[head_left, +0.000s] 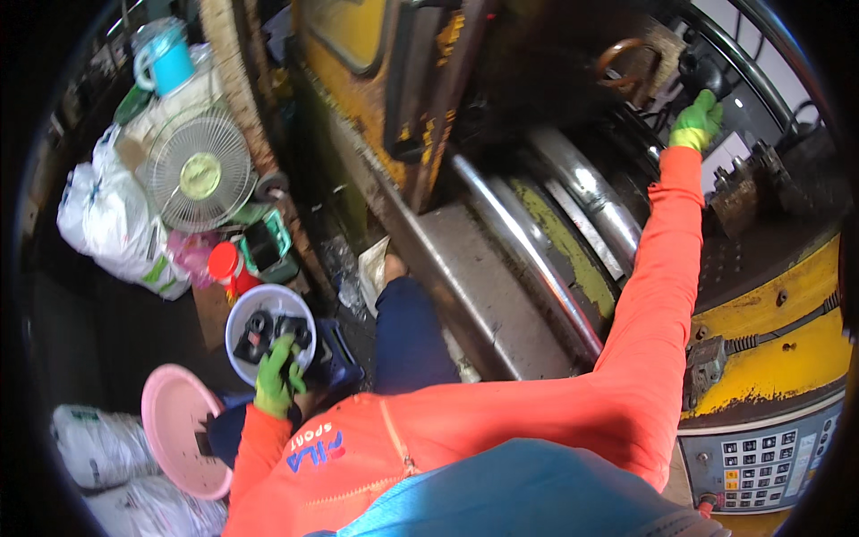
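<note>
My left hand (276, 380), in a green glove, is at the near rim of a pale lavender basin (309, 313). Its fingers are curled together around something dark that I cannot make out. Inside the basin lie several black moulded parts (258, 324), some with round openings. Stretched far up and right, my right hand (698, 121), also gloved in green, is closed among the machine's dark fittings. A black rounded piece (702, 76) is just beyond its fingers; whether they grip anything is hidden.
Shiny metal bars (582, 174) of the machine run below my right arm. A yellow door (349, 72) stands ahead. A button panel (761, 461) is at lower right. Left are a fan (199, 170), white bags (116, 219), a red-lidded container (225, 261) and a pink basin (170, 421).
</note>
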Demonstrator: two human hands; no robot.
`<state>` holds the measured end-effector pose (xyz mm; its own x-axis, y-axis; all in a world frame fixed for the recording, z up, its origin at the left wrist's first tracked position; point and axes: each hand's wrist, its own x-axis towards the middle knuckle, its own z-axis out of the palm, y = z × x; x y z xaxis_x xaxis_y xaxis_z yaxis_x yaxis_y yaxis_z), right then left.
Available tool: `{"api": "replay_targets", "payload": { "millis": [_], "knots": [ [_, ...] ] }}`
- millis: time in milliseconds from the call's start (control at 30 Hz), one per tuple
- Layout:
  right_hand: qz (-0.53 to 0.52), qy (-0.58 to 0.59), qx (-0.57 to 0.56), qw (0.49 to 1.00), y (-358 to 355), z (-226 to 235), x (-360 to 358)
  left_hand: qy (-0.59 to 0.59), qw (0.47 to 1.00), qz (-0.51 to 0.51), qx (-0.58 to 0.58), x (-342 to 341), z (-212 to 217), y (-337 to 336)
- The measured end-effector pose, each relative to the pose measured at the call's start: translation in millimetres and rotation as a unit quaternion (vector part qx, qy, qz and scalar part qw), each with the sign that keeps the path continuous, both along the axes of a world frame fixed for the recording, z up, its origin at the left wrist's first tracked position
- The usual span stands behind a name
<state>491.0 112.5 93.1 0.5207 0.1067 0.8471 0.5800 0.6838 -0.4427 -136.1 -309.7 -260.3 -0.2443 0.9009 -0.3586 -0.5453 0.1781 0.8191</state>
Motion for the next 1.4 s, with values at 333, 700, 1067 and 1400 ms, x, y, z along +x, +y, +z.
{"api": "replay_targets", "payload": {
  "millis": [333,700,1067,1400],
  "knots": [
    [-0.002,-0.726,0.185,0.662,-223.3,-22.6,-331.3,0.065,0.958,-0.101,0.259,46.6,159.8,58.2],
    [0.257,-0.411,0.030,0.874,-225.2,-101.9,-445.7,0.740,0.596,0.255,0.178,-89.8,33.1,-83.6],
    [0.452,-0.111,-0.308,0.830,-93.6,-174.1,-410.1,0.433,0.761,0.293,-0.383,-267.9,-179.4,-246.9],
    [0.428,-0.089,-0.306,0.846,-141.6,-164.1,-410.9,0.506,0.752,0.167,-0.388,-331.6,-209.8,-182.1]
  ]
}}
